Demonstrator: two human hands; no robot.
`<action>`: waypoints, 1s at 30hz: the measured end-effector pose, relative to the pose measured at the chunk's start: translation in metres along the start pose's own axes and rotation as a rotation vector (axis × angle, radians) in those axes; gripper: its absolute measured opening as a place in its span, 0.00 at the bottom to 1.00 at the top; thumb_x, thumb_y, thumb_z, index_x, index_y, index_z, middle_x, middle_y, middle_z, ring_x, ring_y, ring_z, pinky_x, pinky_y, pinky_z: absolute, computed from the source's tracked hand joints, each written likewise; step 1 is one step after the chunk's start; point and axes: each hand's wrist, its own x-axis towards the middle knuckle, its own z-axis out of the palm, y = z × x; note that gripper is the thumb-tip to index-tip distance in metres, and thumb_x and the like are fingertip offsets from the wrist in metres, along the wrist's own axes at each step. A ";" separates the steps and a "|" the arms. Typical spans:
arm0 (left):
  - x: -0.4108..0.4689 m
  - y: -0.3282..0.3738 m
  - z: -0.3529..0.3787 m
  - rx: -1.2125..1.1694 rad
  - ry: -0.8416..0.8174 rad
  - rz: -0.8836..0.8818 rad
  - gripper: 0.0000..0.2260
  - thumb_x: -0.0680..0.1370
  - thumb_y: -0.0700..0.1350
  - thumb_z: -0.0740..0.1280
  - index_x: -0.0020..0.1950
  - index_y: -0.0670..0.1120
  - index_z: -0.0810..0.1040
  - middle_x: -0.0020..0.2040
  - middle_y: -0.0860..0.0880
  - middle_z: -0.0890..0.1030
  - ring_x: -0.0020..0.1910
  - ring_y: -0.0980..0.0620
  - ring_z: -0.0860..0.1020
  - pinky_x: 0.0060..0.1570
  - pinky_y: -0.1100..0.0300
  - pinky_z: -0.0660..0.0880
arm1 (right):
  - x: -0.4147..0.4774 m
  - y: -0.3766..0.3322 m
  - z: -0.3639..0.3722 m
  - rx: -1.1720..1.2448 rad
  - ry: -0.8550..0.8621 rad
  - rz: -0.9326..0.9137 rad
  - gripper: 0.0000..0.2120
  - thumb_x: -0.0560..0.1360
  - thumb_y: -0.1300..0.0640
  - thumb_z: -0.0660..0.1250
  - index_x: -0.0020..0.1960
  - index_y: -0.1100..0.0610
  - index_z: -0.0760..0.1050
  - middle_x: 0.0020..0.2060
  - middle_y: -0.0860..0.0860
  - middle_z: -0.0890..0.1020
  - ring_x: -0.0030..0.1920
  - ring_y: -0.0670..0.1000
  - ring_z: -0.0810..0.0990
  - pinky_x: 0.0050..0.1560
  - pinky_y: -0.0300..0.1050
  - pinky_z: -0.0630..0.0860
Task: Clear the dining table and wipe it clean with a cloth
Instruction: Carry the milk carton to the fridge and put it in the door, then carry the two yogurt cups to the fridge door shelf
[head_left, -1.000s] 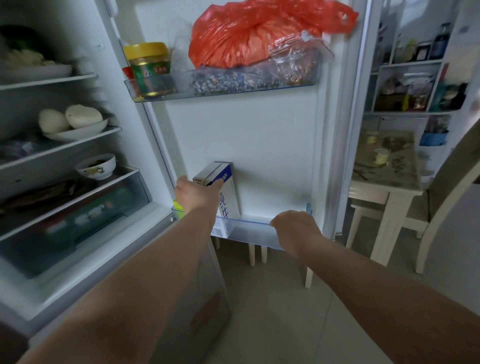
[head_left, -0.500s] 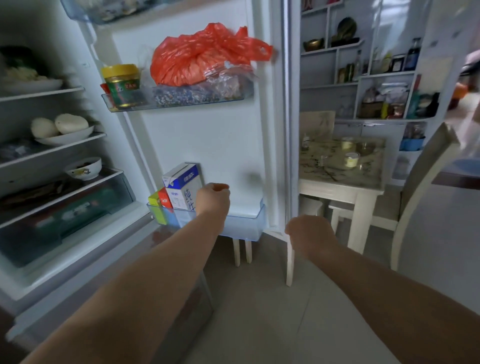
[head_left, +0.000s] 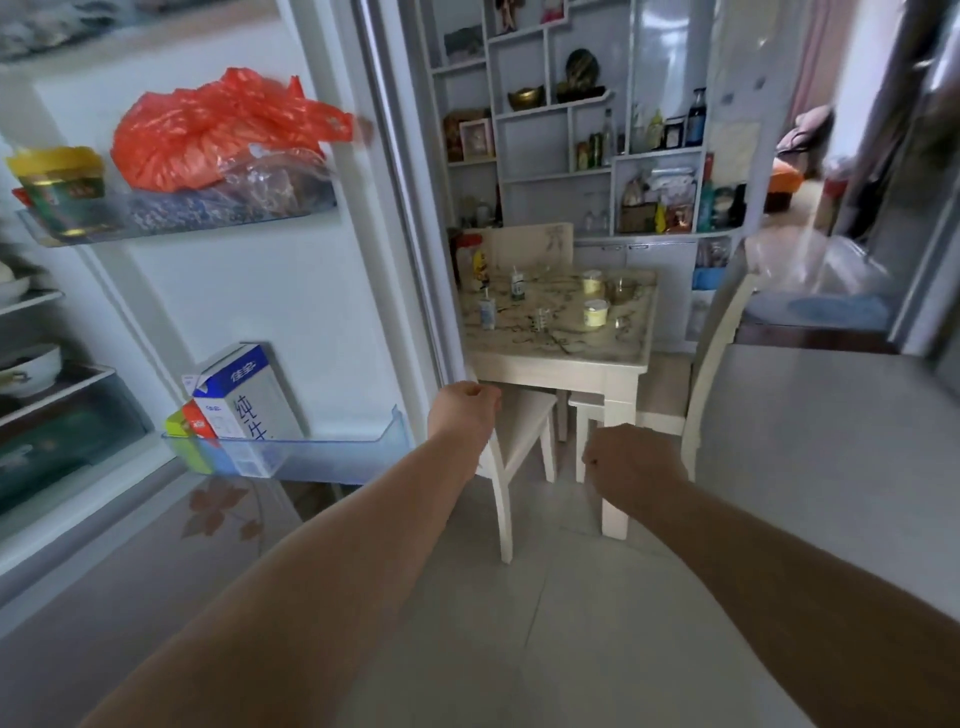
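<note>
1 open fridge door (head_left: 270, 291) fills the space left of the left hand (head_left: 462, 410), its edge just beside that hand's knuckles. A wall shelf unit (head_left: 550, 171) stands far beyond both hands. The dining table (head_left: 556, 371), with a marbled top, stands in front of the shelves, beyond and between the 2 hands; it is not yet cleared. 1 pale chair (head_left: 519, 415) sits tucked at the table just past the left hand. A 2nd chair (head_left: 711, 353) stands right of the right hand (head_left: 631, 457).

An orange bag (head_left: 208, 130) lies in a door shelf high to the left of the left hand. Low on the door, a clear bin (head_left: 337, 457) holds a milk carton (head_left: 249, 395), upright. On the table top stand small bottles (head_left: 487, 312) and 2 yellow cups (head_left: 595, 313), apart from each other.

- **Left hand:** fingers curled under. Whether they touch the door edge cannot be told.
- **Right hand:** fingers curled into a fist, with nothing seen in it.
</note>
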 end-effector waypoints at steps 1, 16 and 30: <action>0.002 0.003 0.012 0.001 -0.020 0.001 0.09 0.77 0.43 0.64 0.39 0.47 0.79 0.38 0.47 0.79 0.34 0.49 0.73 0.39 0.58 0.71 | 0.000 0.010 0.001 -0.004 0.014 0.027 0.13 0.76 0.58 0.59 0.54 0.48 0.80 0.51 0.48 0.82 0.52 0.52 0.81 0.46 0.43 0.74; 0.117 0.010 0.184 0.101 -0.137 0.092 0.11 0.79 0.40 0.60 0.58 0.41 0.77 0.56 0.42 0.80 0.56 0.45 0.78 0.55 0.54 0.75 | 0.086 0.129 0.036 0.127 -0.065 0.298 0.15 0.75 0.56 0.60 0.55 0.42 0.79 0.55 0.43 0.81 0.56 0.48 0.79 0.55 0.45 0.74; 0.248 0.050 0.279 0.033 -0.205 0.018 0.11 0.78 0.39 0.59 0.36 0.46 0.73 0.44 0.41 0.80 0.42 0.46 0.75 0.44 0.53 0.73 | 0.221 0.215 0.070 0.182 -0.133 0.381 0.13 0.77 0.55 0.60 0.57 0.47 0.80 0.56 0.46 0.81 0.57 0.50 0.79 0.56 0.45 0.75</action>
